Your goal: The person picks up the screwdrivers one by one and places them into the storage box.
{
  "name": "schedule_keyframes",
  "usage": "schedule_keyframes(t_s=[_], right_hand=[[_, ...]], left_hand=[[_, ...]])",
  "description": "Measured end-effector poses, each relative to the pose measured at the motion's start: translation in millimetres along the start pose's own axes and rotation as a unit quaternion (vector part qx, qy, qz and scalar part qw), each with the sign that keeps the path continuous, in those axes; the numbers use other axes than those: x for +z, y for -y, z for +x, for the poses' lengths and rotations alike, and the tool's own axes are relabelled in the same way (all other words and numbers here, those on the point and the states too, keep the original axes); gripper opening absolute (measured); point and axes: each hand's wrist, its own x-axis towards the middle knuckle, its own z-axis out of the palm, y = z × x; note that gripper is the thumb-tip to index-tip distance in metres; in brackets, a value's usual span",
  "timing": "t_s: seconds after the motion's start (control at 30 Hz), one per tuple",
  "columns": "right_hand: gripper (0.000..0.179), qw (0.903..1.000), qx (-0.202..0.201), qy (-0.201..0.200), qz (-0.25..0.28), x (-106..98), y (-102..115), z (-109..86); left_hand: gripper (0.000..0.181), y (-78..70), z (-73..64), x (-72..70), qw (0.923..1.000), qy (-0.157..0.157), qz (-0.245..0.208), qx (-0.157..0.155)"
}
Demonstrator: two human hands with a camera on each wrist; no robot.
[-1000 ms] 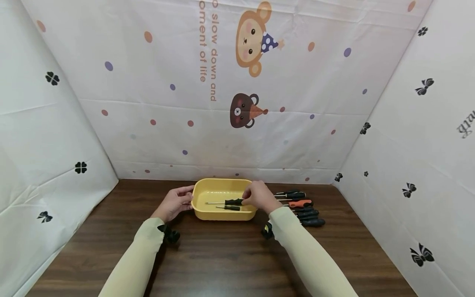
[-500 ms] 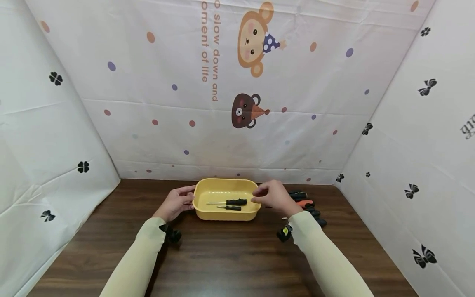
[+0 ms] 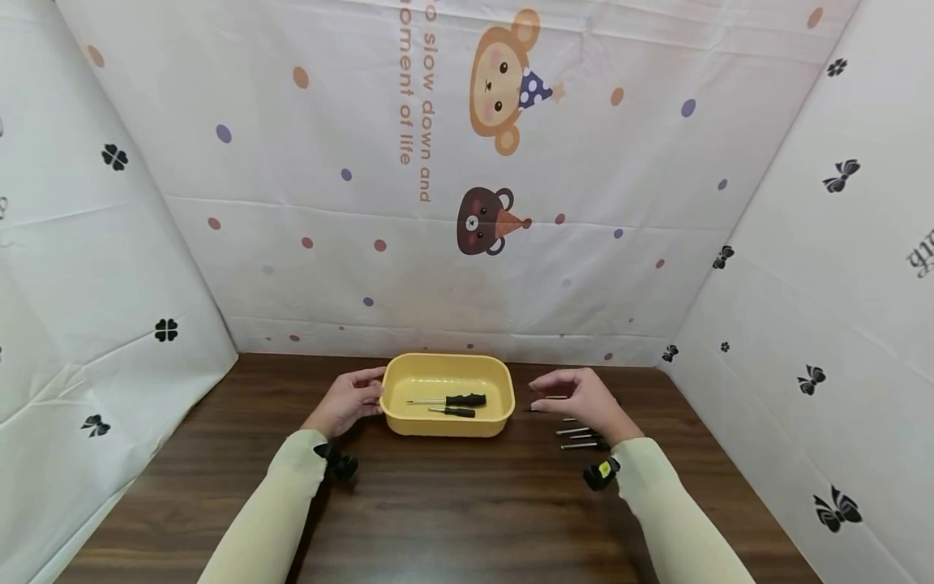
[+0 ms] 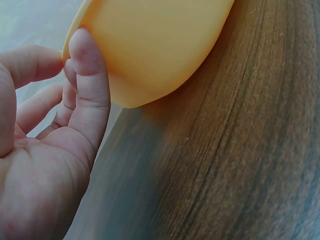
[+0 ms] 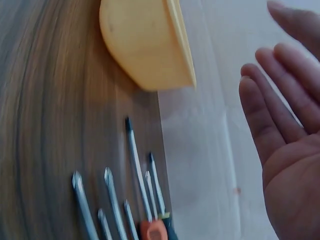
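My left hand (image 3: 350,401) rests against the left end of a yellow plastic bin (image 3: 445,426), its fingers on the outside near the rim. Two black-handled screwdrivers, one larger (image 3: 465,400) and one smaller (image 3: 460,412), lie inside, shafts to the left. Right of the bin, my right hand (image 3: 584,397) is held with thumb and fingers apart and nothing between them. Below and beyond it lie several loose screwdrivers, including one with an orange handle (image 5: 154,230). The hand hides most of their handles in the head view.
The dark wood table (image 3: 452,511) runs back to a white printed cloth (image 3: 409,276). Cloth walls rise on the left (image 3: 102,324) and right (image 3: 788,324). The bin stands close to the back edge.
My right hand has let go of the larger screwdriver in the bin and moved right, over the loose screwdrivers. My left hand has stayed at the bin's left end.
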Motion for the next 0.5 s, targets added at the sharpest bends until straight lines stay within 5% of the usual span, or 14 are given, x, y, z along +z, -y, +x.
schedule_keyframes(t_s=[0.5], right_hand=[[0.04, 0.9998, -0.006, -0.005, 0.019, -40.0, -32.1, -42.7]], left_hand=[[0.056, 0.4, -0.4, 1.4, 0.9999, 0.007, -0.002, 0.008]])
